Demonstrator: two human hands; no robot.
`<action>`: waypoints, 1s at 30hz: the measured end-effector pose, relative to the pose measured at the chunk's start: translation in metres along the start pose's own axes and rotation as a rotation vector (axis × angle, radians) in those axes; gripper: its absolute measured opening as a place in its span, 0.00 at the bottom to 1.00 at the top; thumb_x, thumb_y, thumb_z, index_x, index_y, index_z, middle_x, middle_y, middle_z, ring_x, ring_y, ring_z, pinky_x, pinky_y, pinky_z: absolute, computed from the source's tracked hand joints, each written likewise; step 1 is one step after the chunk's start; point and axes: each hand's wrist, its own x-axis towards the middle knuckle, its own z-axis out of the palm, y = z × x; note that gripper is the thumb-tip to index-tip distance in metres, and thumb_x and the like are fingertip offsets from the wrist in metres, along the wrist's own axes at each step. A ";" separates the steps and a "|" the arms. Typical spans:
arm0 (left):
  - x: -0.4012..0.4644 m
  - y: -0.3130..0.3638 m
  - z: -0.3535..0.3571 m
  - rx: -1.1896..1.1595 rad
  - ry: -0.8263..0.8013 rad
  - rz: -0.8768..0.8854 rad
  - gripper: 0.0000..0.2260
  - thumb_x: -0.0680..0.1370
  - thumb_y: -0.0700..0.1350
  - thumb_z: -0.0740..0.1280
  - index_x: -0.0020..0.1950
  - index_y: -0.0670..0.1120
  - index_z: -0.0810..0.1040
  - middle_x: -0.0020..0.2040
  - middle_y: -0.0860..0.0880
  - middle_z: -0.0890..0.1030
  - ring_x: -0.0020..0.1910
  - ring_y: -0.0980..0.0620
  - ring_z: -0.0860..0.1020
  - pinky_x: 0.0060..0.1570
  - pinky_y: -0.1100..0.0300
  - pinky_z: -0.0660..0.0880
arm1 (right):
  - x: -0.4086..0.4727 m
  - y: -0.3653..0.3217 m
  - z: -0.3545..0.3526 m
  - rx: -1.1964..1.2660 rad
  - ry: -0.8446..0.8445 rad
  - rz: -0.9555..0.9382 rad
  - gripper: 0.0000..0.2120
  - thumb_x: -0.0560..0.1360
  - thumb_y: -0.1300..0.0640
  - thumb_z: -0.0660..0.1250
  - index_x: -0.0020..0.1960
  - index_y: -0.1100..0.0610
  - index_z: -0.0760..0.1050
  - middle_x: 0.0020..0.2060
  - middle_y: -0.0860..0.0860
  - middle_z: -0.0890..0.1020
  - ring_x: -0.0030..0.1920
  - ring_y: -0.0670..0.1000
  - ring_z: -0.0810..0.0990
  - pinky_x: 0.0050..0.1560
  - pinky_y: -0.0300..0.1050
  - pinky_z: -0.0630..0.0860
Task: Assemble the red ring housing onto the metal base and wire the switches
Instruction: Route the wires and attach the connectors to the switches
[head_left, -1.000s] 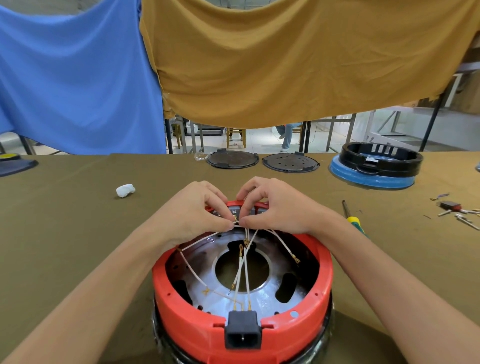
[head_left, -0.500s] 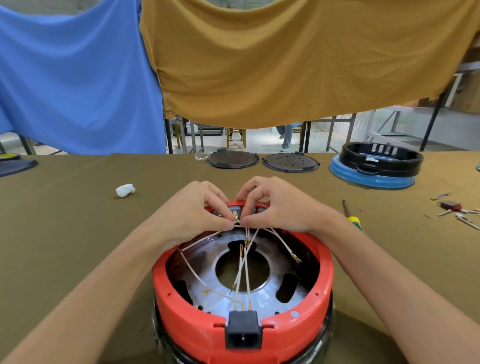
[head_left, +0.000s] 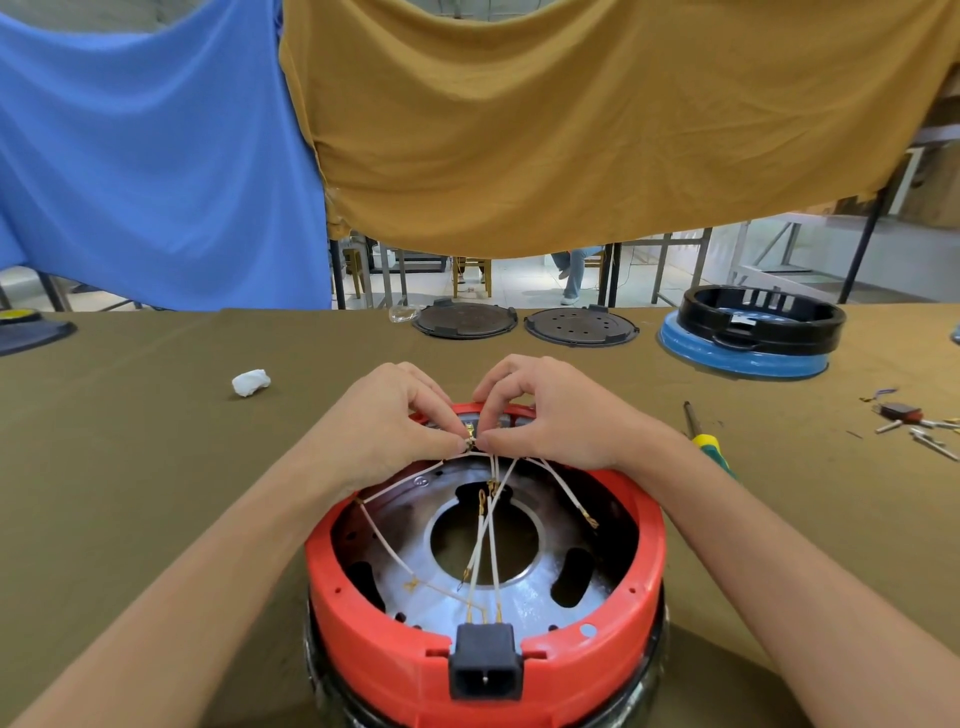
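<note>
Fingertips (head_left: 460, 442) of both hands meet at the far inner wall of the red ring housing (head_left: 363, 603), thumb and forefinger of each curled in a pinch on one small brass wire terminal (head_left: 470, 435). Left hand (head_left: 387, 421) comes in from the left, right hand (head_left: 558, 415) from the right; thumbs nearly touch at the terminal.

Largest to smallest:
- Bench (head_left: 130, 467), olive cloth. Housing sits at the near edge, centre, already seated on the metal base (head_left: 431, 551).
- Black ring on a blue base (head_left: 748, 338) at the far right edge; two dark discs (head_left: 524, 323) at the far edge, centre.
- Black power socket (head_left: 485, 660) in the housing's near wall, two wires plugged in.
- White wires (head_left: 488, 530) fan from the pinch point across the base; several brass ends hang loose.
- Screwdriver (head_left: 709, 441) just right of the right wrist; white wad (head_left: 251, 382) far left; loose connectors (head_left: 914, 423) at the right edge.

Change over the last second: almost none. Hands hold the same pinch at the same spot, wires lie the same, the view is unchanged. At most a slight regrip at the terminal.

Judgement: mounting is done, wiring is under way. The terminal is likely being pushed onto a switch tab at the far wall; the seating itself is hidden by the fingers. Loose ends remain, so plenty is left.
</note>
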 end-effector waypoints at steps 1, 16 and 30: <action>0.000 0.000 0.000 0.001 0.003 0.001 0.09 0.69 0.44 0.78 0.34 0.58 0.86 0.48 0.59 0.78 0.47 0.67 0.75 0.43 0.71 0.67 | 0.000 0.000 0.001 -0.001 0.013 -0.002 0.04 0.70 0.48 0.76 0.43 0.44 0.81 0.53 0.40 0.78 0.54 0.39 0.75 0.54 0.37 0.71; 0.001 -0.002 0.000 0.092 0.018 0.039 0.11 0.68 0.44 0.78 0.34 0.61 0.85 0.46 0.59 0.77 0.47 0.65 0.76 0.39 0.74 0.68 | 0.015 -0.002 0.001 -0.129 -0.079 -0.009 0.18 0.71 0.45 0.72 0.60 0.46 0.79 0.47 0.37 0.77 0.49 0.38 0.77 0.44 0.32 0.70; -0.001 0.003 -0.008 0.191 0.059 -0.050 0.06 0.68 0.46 0.78 0.40 0.54 0.83 0.45 0.53 0.78 0.45 0.53 0.80 0.47 0.54 0.78 | 0.007 -0.005 0.003 -0.084 -0.025 -0.068 0.14 0.72 0.49 0.74 0.56 0.46 0.77 0.49 0.42 0.79 0.48 0.37 0.76 0.47 0.31 0.72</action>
